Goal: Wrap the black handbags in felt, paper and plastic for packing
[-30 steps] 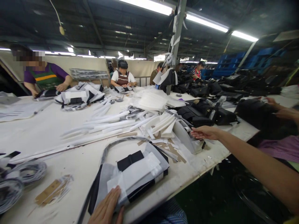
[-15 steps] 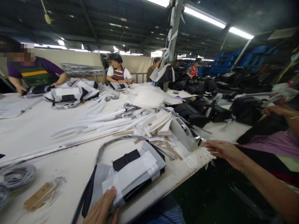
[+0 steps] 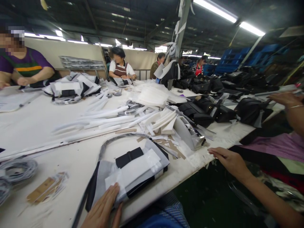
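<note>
A black handbag (image 3: 129, 157) lies near the table edge, partly covered by white wrapping paper (image 3: 135, 177). Its handle (image 3: 111, 139), in grey wrapping, arches behind it. My left hand (image 3: 104, 202) rests flat on the lower left of the wrapping, beside a clear, shiny patch. My right hand (image 3: 229, 160) is raised just past the table edge, fingertips pinched together; what they hold, if anything, is too small to make out. Close to those fingertips stands a pale grey tape dispenser (image 3: 186, 133).
White foam strips (image 3: 114, 122) and paper scraps cover the table's middle. Brown tags (image 3: 42, 190) and coiled straps (image 3: 20, 171) lie at left. Black bags (image 3: 201, 110) pile up at right, near a co-worker's hand (image 3: 285, 98). Other people work across the table.
My right hand has drawn slightly away from the tape dispenser, its fingers now closed to a pinch. My left hand stays on the wrapping. The view has shifted slightly.
</note>
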Available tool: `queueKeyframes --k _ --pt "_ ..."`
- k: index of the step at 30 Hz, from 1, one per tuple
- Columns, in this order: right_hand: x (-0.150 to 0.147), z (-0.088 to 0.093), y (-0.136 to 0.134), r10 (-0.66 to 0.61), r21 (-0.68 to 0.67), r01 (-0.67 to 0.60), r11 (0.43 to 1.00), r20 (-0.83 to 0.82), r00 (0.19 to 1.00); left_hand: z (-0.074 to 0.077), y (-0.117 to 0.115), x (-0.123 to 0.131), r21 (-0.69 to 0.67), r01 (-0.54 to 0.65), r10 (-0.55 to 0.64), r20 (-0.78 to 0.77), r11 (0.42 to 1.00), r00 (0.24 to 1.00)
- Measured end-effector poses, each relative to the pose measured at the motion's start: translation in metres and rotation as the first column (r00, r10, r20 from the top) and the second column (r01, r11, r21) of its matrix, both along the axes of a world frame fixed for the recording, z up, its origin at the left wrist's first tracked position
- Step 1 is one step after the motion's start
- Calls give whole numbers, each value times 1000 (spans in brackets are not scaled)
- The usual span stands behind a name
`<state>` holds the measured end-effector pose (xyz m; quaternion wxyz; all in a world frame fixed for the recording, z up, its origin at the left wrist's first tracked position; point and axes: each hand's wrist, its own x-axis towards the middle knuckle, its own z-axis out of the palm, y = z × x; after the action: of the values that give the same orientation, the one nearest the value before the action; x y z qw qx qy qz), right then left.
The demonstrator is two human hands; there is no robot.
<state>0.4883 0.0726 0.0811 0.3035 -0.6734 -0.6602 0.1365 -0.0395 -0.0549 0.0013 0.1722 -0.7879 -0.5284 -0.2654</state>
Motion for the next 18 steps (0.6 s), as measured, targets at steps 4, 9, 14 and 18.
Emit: queueKeyframes --k 4,9,14,18 --pt "-52 37 1 442 53 -495 867 377 814 3 -4 5 -47 -35 37 50 998 998" --pt "-168 71 15 810 -25 -869 495 377 450 7 -11 13 -165 -54 79 149 985 986" --pt "-278 82 29 991 -170 -984 62 130 40 15 -13 20 -308 -34 115 250 951 961" --pt "-348 71 51 992 -286 -950 -124 -54 -113 20 -15 23 -366 -25 141 295 930 945"
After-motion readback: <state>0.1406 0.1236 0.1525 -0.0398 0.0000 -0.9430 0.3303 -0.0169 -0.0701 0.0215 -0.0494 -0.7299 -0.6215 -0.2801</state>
